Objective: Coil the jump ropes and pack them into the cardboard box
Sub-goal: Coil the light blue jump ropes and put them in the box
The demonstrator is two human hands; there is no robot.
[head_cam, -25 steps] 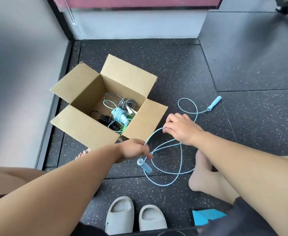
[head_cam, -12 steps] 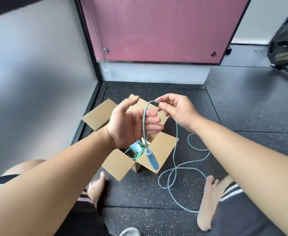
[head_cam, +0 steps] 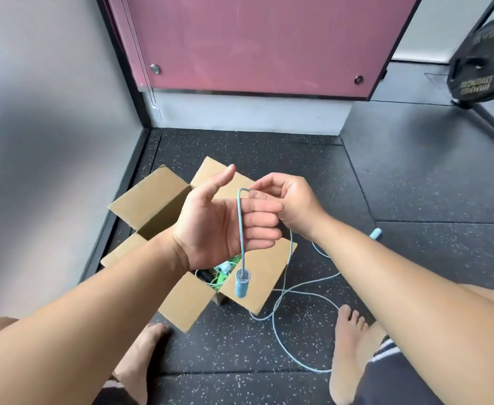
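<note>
Black speckled floor (head_cam: 239, 346) nearest, with a bare left foot (head_cam: 140, 358) and a bare right foot (head_cam: 346, 346) planted on it. Between the feet and just ahead of them, loose pale-blue loops of a jump rope (head_cam: 275, 317) lying on the floor, crossing one another beside the box's right flap, then climbing to the hands. Above the loops, one handle (head_cam: 242, 285) of that rope dangling free, long axis near vertical, cord end up. From it, cord running straight up across the fingers of the left hand (head_cam: 219, 223) and bending over the forefinger. Left hand turned palm toward the camera, fingers nearly straight and pointing right, thumb stuck out, gripping nothing, only bearing the cord. Right hand (head_cam: 289, 203) close against the left fingertips, fingers curled, pinching the cord at the top of its bend. Under the hands, open cardboard box (head_cam: 187, 299) on the floor near its far left corner, flaps spread, with other ropes (head_cam: 222, 273), green and pale blue, inside. Further right, second handle (head_cam: 375, 233) lying on the floor, partly hidden by the right forearm. Beyond, pink panel (head_cam: 254, 39) along the far edge, black weight plate (head_cam: 482, 59) toward the far right corner.
</note>
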